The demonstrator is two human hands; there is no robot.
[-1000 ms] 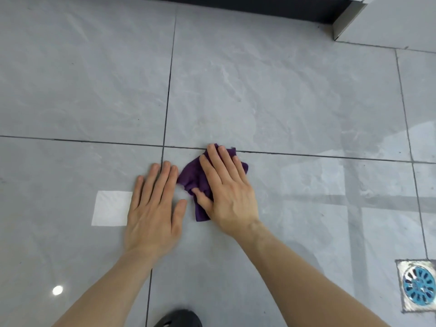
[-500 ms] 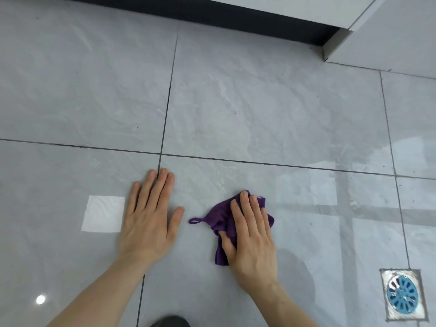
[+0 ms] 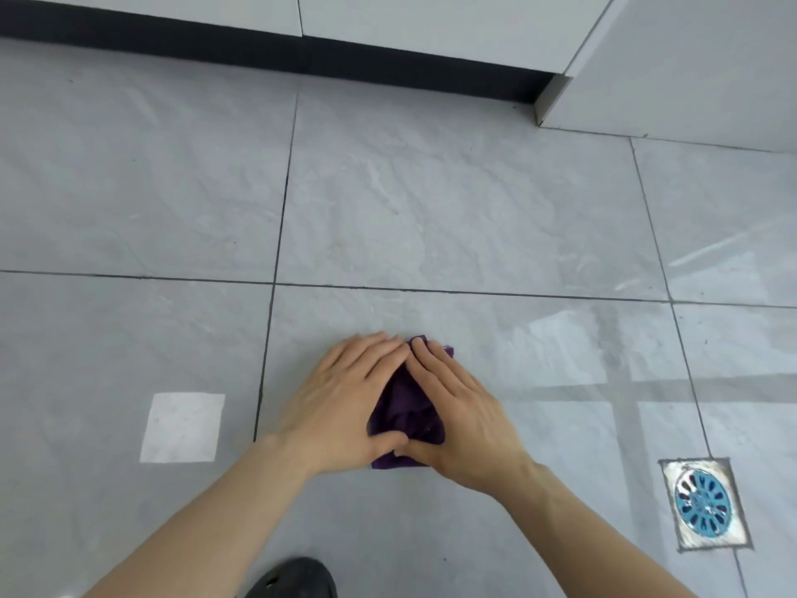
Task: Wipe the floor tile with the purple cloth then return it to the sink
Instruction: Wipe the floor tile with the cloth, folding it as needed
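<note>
The purple cloth (image 3: 405,410) lies bunched on a grey marbled floor tile (image 3: 496,338), just below the cross of dark grout lines. My left hand (image 3: 345,399) presses flat on the cloth's left side. My right hand (image 3: 463,418) covers its right side. The fingertips of both hands meet at the top and the thumbs meet at the bottom, so only a wedge of cloth shows between them. No sink is in view.
A square floor drain (image 3: 704,503) with a blue grate sits at the lower right. A black toe-kick (image 3: 302,58) under white cabinets runs along the far edge, with a wall corner (image 3: 550,103) at the right. A black shoe (image 3: 297,578) shows at the bottom.
My right hand slid the cloth back from the grout line toward me. My left hand left the bare tile, moved right and now rests on the cloth beside the right hand.
</note>
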